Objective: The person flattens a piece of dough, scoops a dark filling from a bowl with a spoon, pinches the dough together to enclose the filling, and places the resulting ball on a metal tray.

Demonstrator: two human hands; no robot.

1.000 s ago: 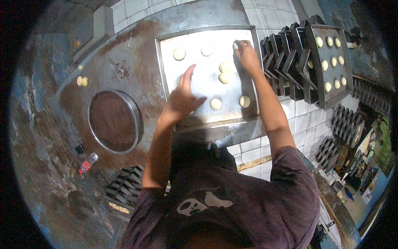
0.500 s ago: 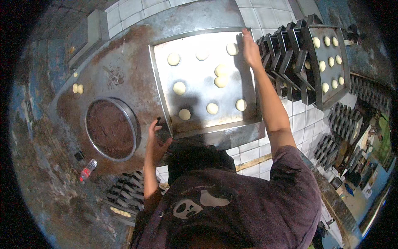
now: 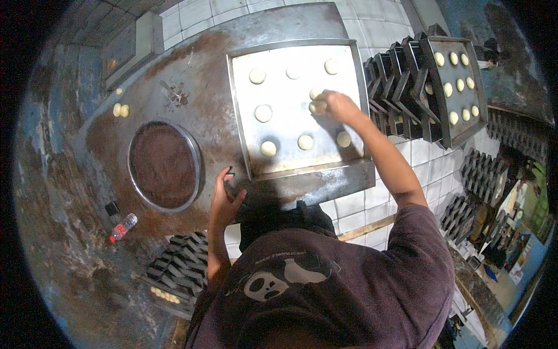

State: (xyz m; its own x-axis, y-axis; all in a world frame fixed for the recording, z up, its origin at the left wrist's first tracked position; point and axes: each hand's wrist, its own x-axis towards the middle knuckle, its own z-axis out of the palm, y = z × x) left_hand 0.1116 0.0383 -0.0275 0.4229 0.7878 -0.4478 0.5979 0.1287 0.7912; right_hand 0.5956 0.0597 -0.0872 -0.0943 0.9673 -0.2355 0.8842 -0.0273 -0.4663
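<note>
A square metal tray [image 3: 285, 93] holds pale dough balls spaced apart in rows. My right hand [image 3: 339, 109] reaches over its middle right. Fingertips are closed on one dough ball [image 3: 317, 107], and another dough ball [image 3: 317, 93] sits just beyond it, partly behind the fingers. My left hand [image 3: 225, 198] is by the tray's near left corner, over the table's front edge. Its fingers are apart, holding nothing. To the left of the tray, a round metal pan [image 3: 196, 163] contains a brown filling [image 3: 163, 166].
The worn metal table [image 3: 212, 116] carries a few small dough pieces [image 3: 121, 110] at far left. A stack of trays [image 3: 401, 75] stands right, its top tray [image 3: 457, 90] bearing dough balls. More stacked trays [image 3: 180, 262] are lower left, near a plastic bottle [image 3: 124, 227].
My right hand has left the tray's far right corner and come in to the dough balls at its middle right. My left hand stays by the near corner, open.
</note>
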